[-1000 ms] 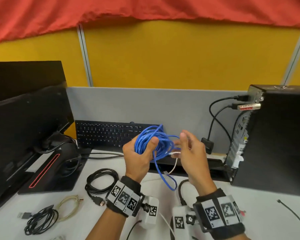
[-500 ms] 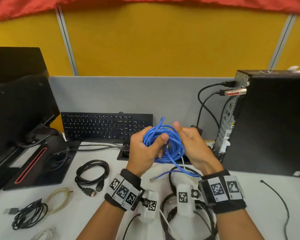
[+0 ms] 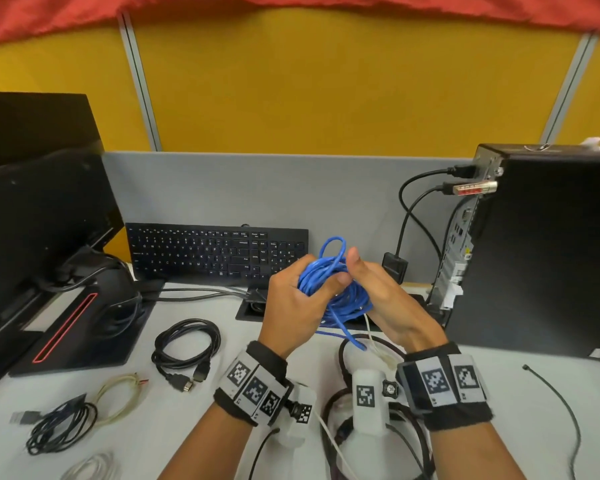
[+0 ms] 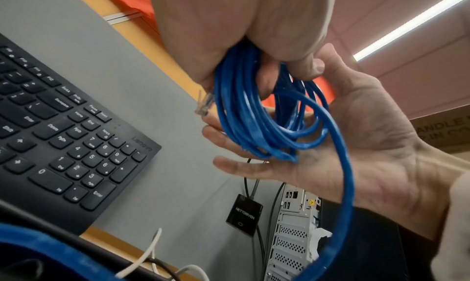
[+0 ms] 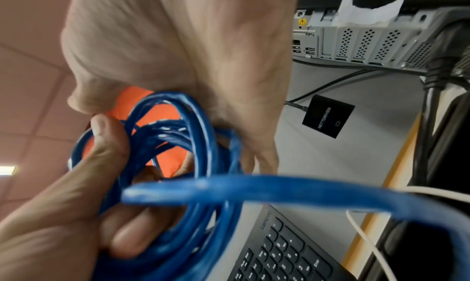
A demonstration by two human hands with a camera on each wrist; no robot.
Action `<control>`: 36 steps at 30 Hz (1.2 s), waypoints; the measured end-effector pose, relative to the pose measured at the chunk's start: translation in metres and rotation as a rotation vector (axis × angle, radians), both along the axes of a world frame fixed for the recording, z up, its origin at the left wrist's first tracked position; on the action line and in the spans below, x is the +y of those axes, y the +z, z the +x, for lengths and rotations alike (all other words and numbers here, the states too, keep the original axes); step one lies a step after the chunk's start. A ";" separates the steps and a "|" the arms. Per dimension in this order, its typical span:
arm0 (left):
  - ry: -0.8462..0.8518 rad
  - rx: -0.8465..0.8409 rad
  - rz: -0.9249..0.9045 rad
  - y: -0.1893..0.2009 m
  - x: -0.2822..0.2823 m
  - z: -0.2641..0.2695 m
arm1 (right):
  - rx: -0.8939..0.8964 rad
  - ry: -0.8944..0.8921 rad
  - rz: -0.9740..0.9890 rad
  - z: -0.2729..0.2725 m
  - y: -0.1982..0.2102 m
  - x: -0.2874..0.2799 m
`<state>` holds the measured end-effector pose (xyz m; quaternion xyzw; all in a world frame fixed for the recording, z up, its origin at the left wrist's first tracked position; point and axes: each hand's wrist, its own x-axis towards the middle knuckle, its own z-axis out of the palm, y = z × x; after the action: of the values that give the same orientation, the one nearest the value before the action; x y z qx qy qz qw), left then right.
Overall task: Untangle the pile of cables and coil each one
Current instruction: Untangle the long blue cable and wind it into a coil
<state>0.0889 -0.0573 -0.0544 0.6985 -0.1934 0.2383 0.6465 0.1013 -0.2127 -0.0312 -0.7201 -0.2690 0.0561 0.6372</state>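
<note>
While the left hand grips the blue Ethernet cable coil, the right hand has closed in against it.

Half a second back the right hand stood a little off the bundle, and a second back it was drawing a strand out to the side; now its open palm and straight fingers cup the loops from the right, thumb up beside a loop that stands proud at the top. Left fingers and thumb stay curled through the coil, held in the air above the desk in front of the keyboard. One clear plug pokes out by the left fingers. A blue tail hangs down towards the uncoiled cables under the wrists. Judgement: coiling nearly finished, tail left to wrap in. Coiled black cable lies on the desk to the left.
</note>
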 end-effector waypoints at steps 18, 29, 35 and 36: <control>0.240 -0.058 -0.055 0.001 0.020 0.013 | -0.092 -0.465 -0.051 0.010 -0.016 0.018; 0.345 0.077 -0.343 0.000 0.040 0.024 | -0.188 -0.317 -0.038 0.007 -0.007 0.019; 0.280 0.161 -0.588 0.005 0.051 0.026 | -0.304 -0.374 0.141 0.010 -0.006 0.003; 0.260 0.173 -0.626 0.006 0.052 0.027 | -0.319 -0.370 0.139 0.010 -0.006 0.003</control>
<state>0.1154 -0.0049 -0.0488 0.5028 0.0352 0.3062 0.8076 0.1115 -0.2096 -0.0369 -0.7114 -0.2330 -0.1944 0.6339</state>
